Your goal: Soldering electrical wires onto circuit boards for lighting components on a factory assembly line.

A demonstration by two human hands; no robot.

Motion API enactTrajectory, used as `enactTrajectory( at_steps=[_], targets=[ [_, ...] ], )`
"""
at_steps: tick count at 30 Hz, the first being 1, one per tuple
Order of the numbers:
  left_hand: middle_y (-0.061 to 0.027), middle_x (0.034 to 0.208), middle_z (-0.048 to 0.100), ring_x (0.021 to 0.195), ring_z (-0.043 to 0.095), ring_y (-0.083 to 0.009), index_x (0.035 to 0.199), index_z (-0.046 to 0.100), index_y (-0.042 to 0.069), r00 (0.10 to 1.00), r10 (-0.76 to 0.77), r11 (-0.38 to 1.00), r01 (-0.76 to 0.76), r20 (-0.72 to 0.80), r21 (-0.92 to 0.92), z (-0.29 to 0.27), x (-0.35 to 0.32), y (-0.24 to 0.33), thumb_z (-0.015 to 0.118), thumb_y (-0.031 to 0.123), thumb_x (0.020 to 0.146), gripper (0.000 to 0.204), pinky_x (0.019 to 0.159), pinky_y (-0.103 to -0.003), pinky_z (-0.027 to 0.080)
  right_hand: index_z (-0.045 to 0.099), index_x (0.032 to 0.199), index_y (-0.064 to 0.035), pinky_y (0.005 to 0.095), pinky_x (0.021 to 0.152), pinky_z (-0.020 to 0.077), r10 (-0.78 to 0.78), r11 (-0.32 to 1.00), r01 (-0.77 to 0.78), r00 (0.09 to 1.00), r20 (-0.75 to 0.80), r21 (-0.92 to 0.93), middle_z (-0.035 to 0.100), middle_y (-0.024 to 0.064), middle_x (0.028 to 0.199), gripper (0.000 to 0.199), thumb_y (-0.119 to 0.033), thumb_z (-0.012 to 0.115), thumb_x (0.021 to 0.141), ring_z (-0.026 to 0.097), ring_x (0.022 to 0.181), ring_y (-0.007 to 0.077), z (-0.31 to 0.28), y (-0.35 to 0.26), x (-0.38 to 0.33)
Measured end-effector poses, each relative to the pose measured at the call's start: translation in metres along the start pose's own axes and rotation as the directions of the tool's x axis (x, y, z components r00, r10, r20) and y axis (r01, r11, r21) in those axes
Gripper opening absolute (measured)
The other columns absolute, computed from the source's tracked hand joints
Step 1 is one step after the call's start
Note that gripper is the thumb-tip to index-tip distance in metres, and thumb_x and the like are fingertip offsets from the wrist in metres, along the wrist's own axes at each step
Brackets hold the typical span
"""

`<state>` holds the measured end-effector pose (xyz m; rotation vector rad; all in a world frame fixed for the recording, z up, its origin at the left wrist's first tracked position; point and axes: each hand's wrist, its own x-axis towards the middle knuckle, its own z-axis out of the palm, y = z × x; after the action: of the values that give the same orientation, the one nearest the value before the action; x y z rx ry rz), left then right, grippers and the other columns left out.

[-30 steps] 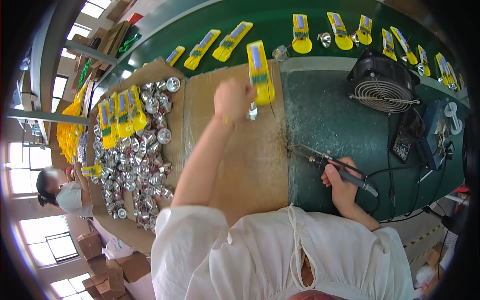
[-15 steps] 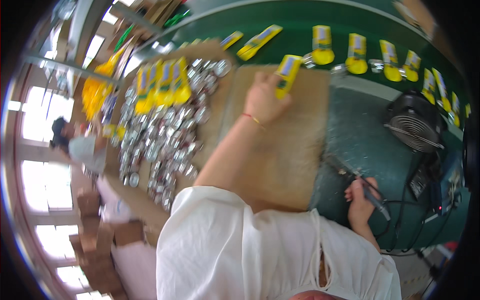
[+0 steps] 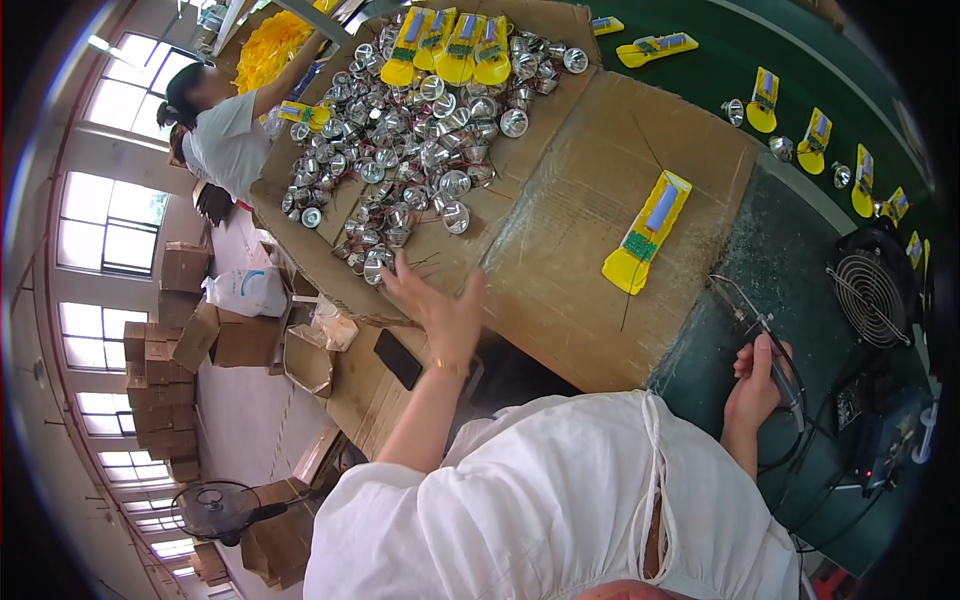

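My left hand (image 3: 440, 315) reaches over the cardboard's near edge with its fingers spread, and nothing shows in it. Its fingertips are close to a silver reflector cup (image 3: 378, 265) at the near end of a heap of such cups (image 3: 430, 150) with thin wires. On the cardboard sheet (image 3: 560, 220) lies a yellow plastic casing (image 3: 648, 232) holding a green circuit board, a blue-grey cell and thin dark wires. My right hand (image 3: 757, 385) is closed round a soldering iron (image 3: 780, 365), whose tip end points up and left over the green bench, right of the cardboard.
Several yellow casings (image 3: 460, 50) lie on the reflector heap. More casings (image 3: 815, 140) and cups line the green belt (image 3: 700, 85) at the back. A black fan (image 3: 870, 295) and a cabled blue unit (image 3: 885, 440) stand right. A co-worker (image 3: 225, 125) is at far left.
My left hand has let go of the yellow casing, now lying on the cardboard, and has moved nearer to the reflectors' near end. The view has shifted; my right hand keeps the soldering iron.
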<state>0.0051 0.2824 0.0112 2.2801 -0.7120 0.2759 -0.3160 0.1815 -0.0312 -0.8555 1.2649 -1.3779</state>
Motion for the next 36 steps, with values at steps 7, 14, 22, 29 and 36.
enactTrajectory(
  at_steps=[7,14,22,29,36],
  targets=[
    [-0.0062,0.137,0.033,0.125,0.026,-0.0323,0.122,0.048,0.022,0.842,-0.433,0.81,0.52,-0.322,0.27,0.042,0.104,-0.035,0.058,0.061,0.066,0.069,0.097,-0.056,0.018,0.051,0.078,-0.007,0.0167,0.043,0.0337,0.036,0.997,-0.037,0.999,0.013,0.066,0.052,0.0014,0.06,0.013,-0.016,0.058,0.084,0.045,0.047,0.0054,0.001,-0.004,0.0],
    [-0.007,0.119,0.052,0.117,0.036,-0.0273,0.113,0.058,0.018,0.988,-0.072,0.958,0.106,-0.136,0.267,0.107,0.125,-0.009,0.041,0.054,0.08,0.051,0.099,-0.058,0.006,0.051,0.079,-0.0041,0.0179,0.042,0.0351,0.016,1.0,-0.017,1.0,0.023,0.023,0.053,0.0032,0.059,0.014,-0.015,0.06,0.082,0.046,0.046,0.0068,-0.001,-0.007,-0.003],
    [-0.0159,0.129,0.036,0.122,0.03,-0.0293,0.114,0.053,0.012,0.967,0.194,0.979,-0.181,0.167,-0.089,0.127,0.077,0.044,0.054,0.046,0.078,0.049,0.099,-0.05,0.012,0.053,0.081,-0.0027,0.0172,0.042,0.0349,-0.013,0.999,0.014,1.0,-0.018,0.034,0.054,0.0041,0.059,0.012,-0.012,0.059,0.082,0.046,0.047,0.0068,0.004,-0.006,0.0],
    [-0.0177,0.123,0.04,0.118,0.033,-0.0351,0.105,0.054,0.012,0.85,0.523,0.812,-0.52,-0.066,-0.263,0.089,0.067,0.048,0.072,0.02,0.063,0.047,0.097,-0.048,0.022,0.052,0.083,-0.0021,0.0173,0.043,0.0355,-0.034,0.999,0.033,0.999,-0.023,-0.021,0.055,0.0049,0.06,0.011,-0.012,0.058,0.083,0.047,0.047,0.007,0.004,-0.008,-0.004],
    [-0.0049,0.118,0.047,0.124,0.029,-0.0298,0.085,0.064,0.017,0.466,0.852,0.452,-0.885,0.24,0.112,0.111,0.074,0.1,0.064,0.019,0.066,0.019,0.099,-0.055,0.012,0.053,0.084,-0.0021,0.0173,0.043,0.0365,-0.012,0.999,0.013,1.0,0.029,-0.042,0.055,0.005,0.061,0.013,-0.013,0.059,0.082,0.048,0.048,0.0067,0.014,-0.019,-0.015]
  ],
)
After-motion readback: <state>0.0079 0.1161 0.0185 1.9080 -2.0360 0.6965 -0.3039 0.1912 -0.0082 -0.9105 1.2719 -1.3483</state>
